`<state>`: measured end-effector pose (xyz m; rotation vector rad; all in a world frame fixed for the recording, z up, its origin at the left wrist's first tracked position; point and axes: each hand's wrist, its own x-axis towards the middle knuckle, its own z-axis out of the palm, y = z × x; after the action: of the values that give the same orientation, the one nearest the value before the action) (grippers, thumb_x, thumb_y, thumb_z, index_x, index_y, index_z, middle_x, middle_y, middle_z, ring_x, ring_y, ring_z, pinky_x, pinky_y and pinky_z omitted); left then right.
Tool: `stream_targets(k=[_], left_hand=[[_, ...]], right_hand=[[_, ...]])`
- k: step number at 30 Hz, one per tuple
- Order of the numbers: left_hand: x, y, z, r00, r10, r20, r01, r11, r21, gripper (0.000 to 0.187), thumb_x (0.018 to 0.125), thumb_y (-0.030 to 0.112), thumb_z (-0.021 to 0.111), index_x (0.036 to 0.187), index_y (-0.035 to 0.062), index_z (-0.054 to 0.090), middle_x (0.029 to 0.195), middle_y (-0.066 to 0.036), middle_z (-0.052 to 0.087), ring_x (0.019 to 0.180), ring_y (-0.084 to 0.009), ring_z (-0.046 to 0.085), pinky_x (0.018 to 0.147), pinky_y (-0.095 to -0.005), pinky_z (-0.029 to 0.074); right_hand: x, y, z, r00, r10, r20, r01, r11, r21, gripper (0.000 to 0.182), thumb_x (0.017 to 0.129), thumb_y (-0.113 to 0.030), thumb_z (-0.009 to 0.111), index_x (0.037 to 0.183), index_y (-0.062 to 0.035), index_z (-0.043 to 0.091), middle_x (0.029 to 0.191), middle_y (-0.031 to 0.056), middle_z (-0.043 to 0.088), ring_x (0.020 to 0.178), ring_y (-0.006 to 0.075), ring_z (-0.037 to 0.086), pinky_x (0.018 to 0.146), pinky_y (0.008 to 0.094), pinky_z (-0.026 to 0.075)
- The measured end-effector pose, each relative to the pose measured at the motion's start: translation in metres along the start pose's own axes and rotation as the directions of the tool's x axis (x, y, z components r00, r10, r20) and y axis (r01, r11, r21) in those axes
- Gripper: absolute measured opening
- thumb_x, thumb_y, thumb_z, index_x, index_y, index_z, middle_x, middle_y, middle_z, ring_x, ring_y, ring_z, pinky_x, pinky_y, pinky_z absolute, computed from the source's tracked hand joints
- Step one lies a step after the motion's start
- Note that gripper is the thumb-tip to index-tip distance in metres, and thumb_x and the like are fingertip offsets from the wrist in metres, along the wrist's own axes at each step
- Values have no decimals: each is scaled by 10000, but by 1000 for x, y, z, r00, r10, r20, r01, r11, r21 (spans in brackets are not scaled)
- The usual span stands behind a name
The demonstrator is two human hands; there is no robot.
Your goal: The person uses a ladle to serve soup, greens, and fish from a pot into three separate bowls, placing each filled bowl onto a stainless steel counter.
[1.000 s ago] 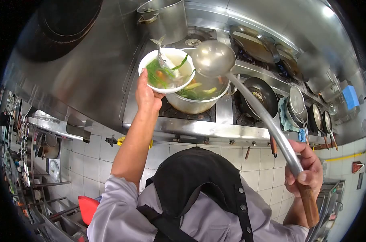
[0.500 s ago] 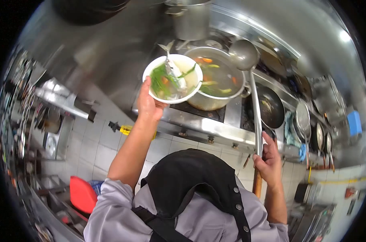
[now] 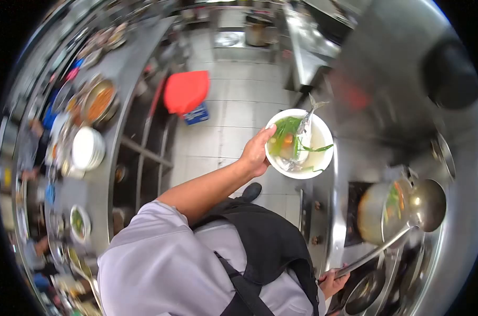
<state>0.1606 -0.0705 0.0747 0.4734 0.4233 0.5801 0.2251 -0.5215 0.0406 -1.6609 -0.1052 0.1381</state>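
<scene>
Left hand point(image 3: 257, 152): grip closed on side of white bowl point(image 3: 302, 175), thumb at rim, other fingers partly hidden. Bowl position: in air, near stove edge point(image 3: 339, 210); fish point(image 3: 304, 136) and greens point(image 3: 287, 126) inside, fish tail past rim. Hold rim level; support base; thumb out of broth. Right hand point(image 3: 332, 283): grip closed round handle of ladle point(image 3: 427, 204), ladle head beside pot point(image 3: 368, 211). Maintain ladle apart from bowl; avoid knocking pot.

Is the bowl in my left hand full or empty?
Filled, not empty: the bowl holds pale broth, greens and a fish, its tail sticking out.
</scene>
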Motion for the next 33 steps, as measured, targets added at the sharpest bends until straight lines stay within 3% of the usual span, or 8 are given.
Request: stream_targets(k=[5,8,11,18,21,25,31,33], left_hand=[[-62,68,-93,953,249,-173,-254,967,-7,449,1008,358,502,1341,62,445,1254,-105,583,1140,-237,608,925,-419,536],[-99,111,-127,827,387,-408,-403,914,51,410,1027,336,450,1306,40,502,1252,-127,613,1117,-271,633,944,-442,533],[-116,150,-160,673,520,-527,-518,839,166,374,1019,353,466,1282,88,481,1164,-95,617,1003,-227,675,774,-411,604],[-111,248,-258,492,598,-633,-667,726,167,365,1016,359,470,1278,105,454,1170,-91,605,977,-238,675,754,-445,603],[-93,291,-294,479,608,-633,-709,693,129,366,1024,352,457,1298,109,440,1174,-97,603,1003,-234,666,760,-451,599],[-61,347,-322,442,635,-633,-730,665,158,422,1027,377,457,1332,90,403,1256,-135,561,1088,-318,636,859,-549,562],[2,412,-353,359,696,-622,-804,569,171,414,1040,387,428,1335,101,381,1285,-136,529,1122,-335,614,853,-602,546],[21,425,-357,333,639,-693,-816,564,127,360,1046,321,433,1278,47,408,1208,-156,538,1048,-278,628,851,-461,582]], right_hand=[[9,-28,75,900,205,384,-149,974,-172,512,839,52,568,1339,35,458,736,30,510,505,85,464,466,222,397],[21,1,111,753,113,648,-30,990,-137,515,861,32,630,1352,51,478,952,44,606,788,94,583,705,220,475],[35,20,151,665,232,710,-42,961,-275,496,879,73,618,1354,56,475,1071,72,615,966,121,591,858,246,473],[45,36,285,298,178,938,10,982,-189,476,949,22,575,1395,31,406,1181,82,591,1021,129,589,900,247,472],[32,30,346,259,137,956,-15,990,-138,475,956,10,574,1396,24,397,1151,75,594,996,113,582,892,245,473],[12,30,407,440,48,897,65,994,-85,493,885,70,620,1354,46,471,1096,42,599,932,87,560,840,221,449],[9,-14,481,462,60,885,115,985,-127,514,854,77,628,1349,45,494,1061,20,606,909,72,550,829,207,430],[18,-19,506,457,77,886,124,981,-149,499,855,65,633,1337,41,505,1036,16,600,895,69,547,811,207,435]])
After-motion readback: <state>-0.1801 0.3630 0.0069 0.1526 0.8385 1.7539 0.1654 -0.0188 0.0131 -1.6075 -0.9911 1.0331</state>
